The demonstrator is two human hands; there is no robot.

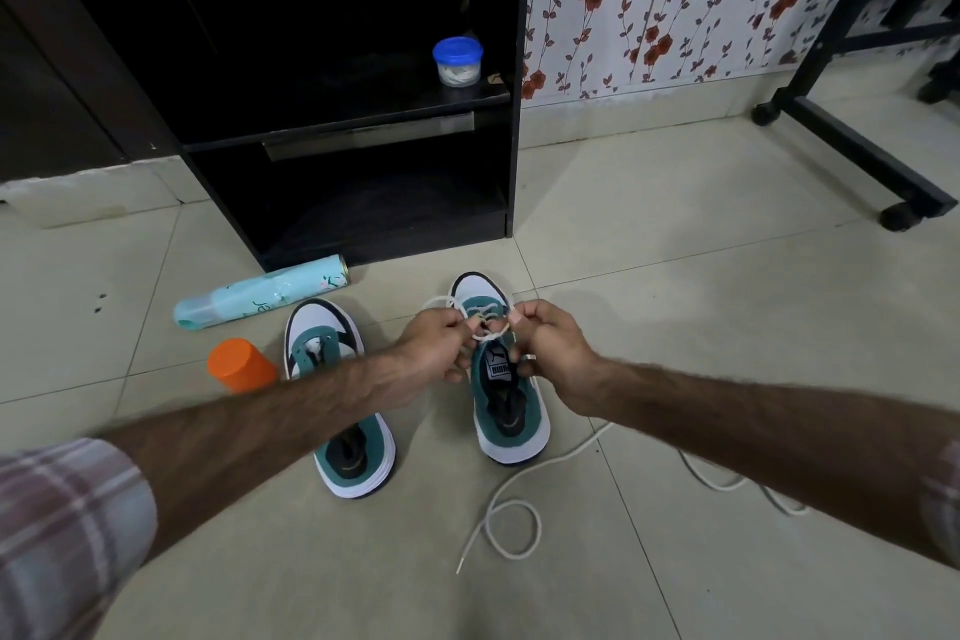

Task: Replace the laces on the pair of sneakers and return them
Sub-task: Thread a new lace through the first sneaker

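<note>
A white lace [485,327] is pinched from both sides, left hand [434,346] and right hand [550,353] each with a curled grip on it, small loop caught between the fingertips right over the right sneaker [501,374]. Both forearms are stretched forward and low. That teal-and-white sneaker is sat on the tiled floor [675,301], tongue up; the left sneaker [337,395] is parked just beside it, partly hidden by the left forearm. A loose lace [511,509] is curled on the floor nearby.
</note>
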